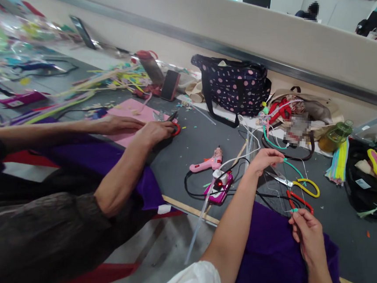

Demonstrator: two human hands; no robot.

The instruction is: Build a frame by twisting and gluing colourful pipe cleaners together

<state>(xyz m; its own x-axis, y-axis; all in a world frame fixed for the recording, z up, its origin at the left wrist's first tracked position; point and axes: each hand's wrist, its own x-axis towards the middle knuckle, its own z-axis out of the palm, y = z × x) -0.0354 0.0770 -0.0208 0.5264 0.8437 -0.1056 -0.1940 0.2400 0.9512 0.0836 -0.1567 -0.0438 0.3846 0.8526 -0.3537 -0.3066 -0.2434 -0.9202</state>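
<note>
Above a counter (347, 243), the left hand (266, 160) and right hand (306, 229) each pinch a green bit (295, 210) on a bent wire (302, 160), apparently to hold it spread (yellow scissors (292, 184) lie close by, seemingly kept within reach).

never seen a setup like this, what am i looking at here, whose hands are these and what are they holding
There's no machine here, just a person. The single picture comes from a camera worn on their head, looking forward and down. Their left hand and right hand hold a thin bent wire piece with green bits, pinched between the fingers. On the dark table are yellow-handled scissors, a pink glue gun, a purple power strip and a dotted bag. At the picture's left, another person's hands are by a pink sheet.
</note>
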